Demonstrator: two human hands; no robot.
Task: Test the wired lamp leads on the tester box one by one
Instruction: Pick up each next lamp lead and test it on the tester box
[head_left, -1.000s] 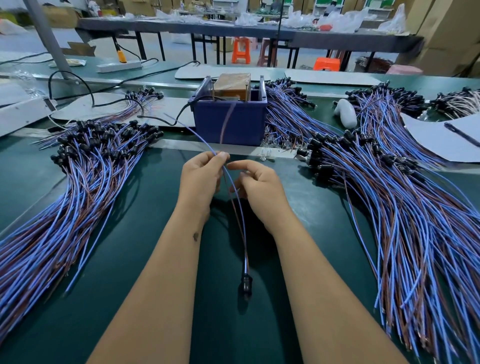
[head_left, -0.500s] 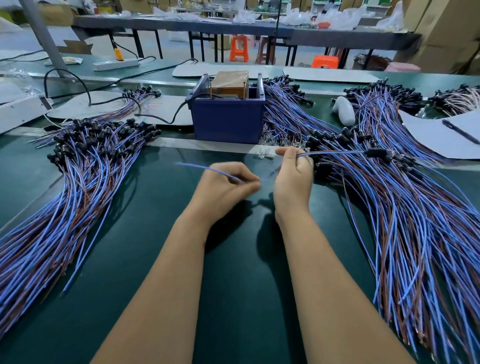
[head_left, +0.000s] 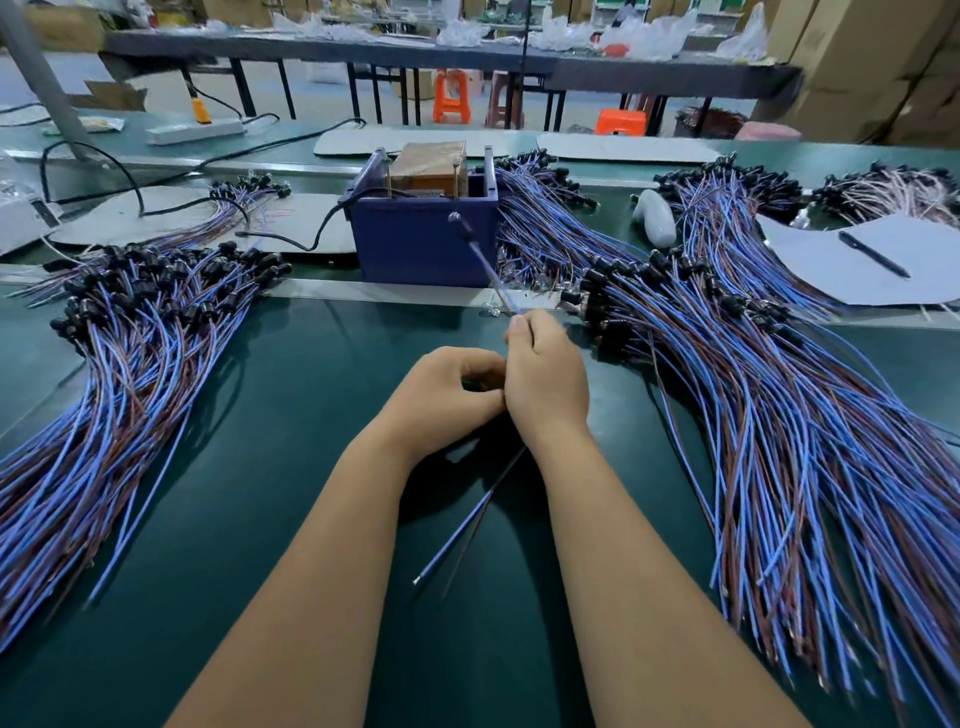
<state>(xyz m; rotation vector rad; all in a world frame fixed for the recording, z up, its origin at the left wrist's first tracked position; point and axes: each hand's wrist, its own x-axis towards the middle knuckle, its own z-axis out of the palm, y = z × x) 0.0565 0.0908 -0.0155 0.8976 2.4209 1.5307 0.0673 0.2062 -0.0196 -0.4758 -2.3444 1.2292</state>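
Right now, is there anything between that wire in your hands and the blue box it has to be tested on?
Nothing visible stands in the way. The right hand pinches the lead, which rises over bare green table toward the blue tester box. The wire piles lie off to either side, and the left hand sits beside the right.

tester box (head_left: 423, 244): no readable text or label
paper sheet (head_left: 852, 260): blank, nothing legible
cartons (head_left: 857, 62): no readable print

matt green mat (head_left: 291, 467), plastic-sheathed leads (head_left: 779, 415)
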